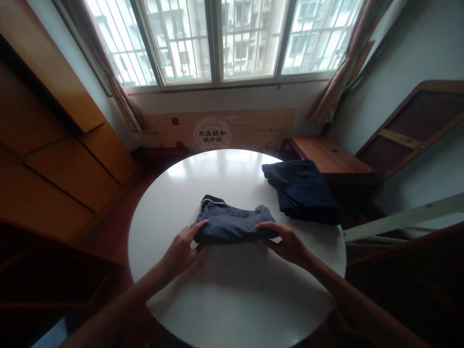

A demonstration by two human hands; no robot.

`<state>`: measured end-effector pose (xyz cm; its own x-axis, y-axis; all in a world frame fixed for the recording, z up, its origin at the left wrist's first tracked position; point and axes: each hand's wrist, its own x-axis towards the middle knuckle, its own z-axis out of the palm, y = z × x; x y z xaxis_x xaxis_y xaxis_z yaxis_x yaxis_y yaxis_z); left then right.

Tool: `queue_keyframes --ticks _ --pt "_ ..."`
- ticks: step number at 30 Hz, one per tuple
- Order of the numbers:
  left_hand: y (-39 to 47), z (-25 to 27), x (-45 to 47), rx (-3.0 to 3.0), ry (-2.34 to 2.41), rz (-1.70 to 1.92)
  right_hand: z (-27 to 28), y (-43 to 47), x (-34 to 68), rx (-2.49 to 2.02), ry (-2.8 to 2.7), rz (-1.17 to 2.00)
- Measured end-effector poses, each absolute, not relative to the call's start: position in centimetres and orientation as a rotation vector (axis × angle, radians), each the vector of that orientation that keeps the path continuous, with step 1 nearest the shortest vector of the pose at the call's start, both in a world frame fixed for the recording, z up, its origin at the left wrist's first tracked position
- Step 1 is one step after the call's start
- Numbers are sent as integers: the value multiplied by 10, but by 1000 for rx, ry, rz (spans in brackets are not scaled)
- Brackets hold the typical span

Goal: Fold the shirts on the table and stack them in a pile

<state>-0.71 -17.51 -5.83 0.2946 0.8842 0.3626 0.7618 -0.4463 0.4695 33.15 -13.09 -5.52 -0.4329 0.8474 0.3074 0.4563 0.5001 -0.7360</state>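
Note:
A folded grey garment lies in the middle of a round white table. At its far left corner a dark part with a thin white cord or piping shows; its exact kind I cannot tell. My left hand grips the near left end, fingers on top and thumb low at the edge. The near right end is held the same way by my right hand. Behind my right hand, a folded stack of dark navy cloth rests at the table's right rim.
Beyond the table's right side stands a low wooden desk, with a brown framed panel leaning on the wall. Wooden cabinets line the left. Barred windows and a printed banner are at the back.

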Motion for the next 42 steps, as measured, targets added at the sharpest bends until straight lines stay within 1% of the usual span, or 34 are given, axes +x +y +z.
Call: queue_keyframes --ticks 4,7,9,13,15,19,22,26,29,32,34,38,42 --pt "-185 -46 -11 2606 1676 776 -53 -140 337 -990 -2125 729" --pt "-197 -47 -16 2763 1596 730 -56 -151 346 -994 -2197 704" --pt "-204 -48 -19 2821 1521 683 -54 -158 352 -1055 -2200 609" --pt "-201 -40 -13 2863 1352 630 -38 -157 345 -1231 -2115 289" --pt "-189 -31 0 2833 1216 613 -28 -151 330 -1215 -2154 192" --pt "-163 -26 30 2775 1058 495 -25 -132 297 -1045 -2497 261" --pt "-159 -40 43 2761 1090 390 -40 -117 291 -1141 -2657 332" --pt "-171 -59 36 2841 1150 317 -56 -101 307 -1387 -2611 397" --pt "-169 -58 20 2967 1032 238 -51 -96 316 -1368 -2573 361" --pt "-147 -49 -2 3056 978 200 -40 -103 314 -1401 -2584 332" --pt "-126 -42 -17 3069 1092 191 -33 -114 310 -1438 -2611 385" --pt "-85 -34 -30 2967 1277 262 -21 -140 292 -1357 -2725 494" --pt "-54 -34 -9 2777 1307 558 -9 -142 260 -1300 -2666 216"
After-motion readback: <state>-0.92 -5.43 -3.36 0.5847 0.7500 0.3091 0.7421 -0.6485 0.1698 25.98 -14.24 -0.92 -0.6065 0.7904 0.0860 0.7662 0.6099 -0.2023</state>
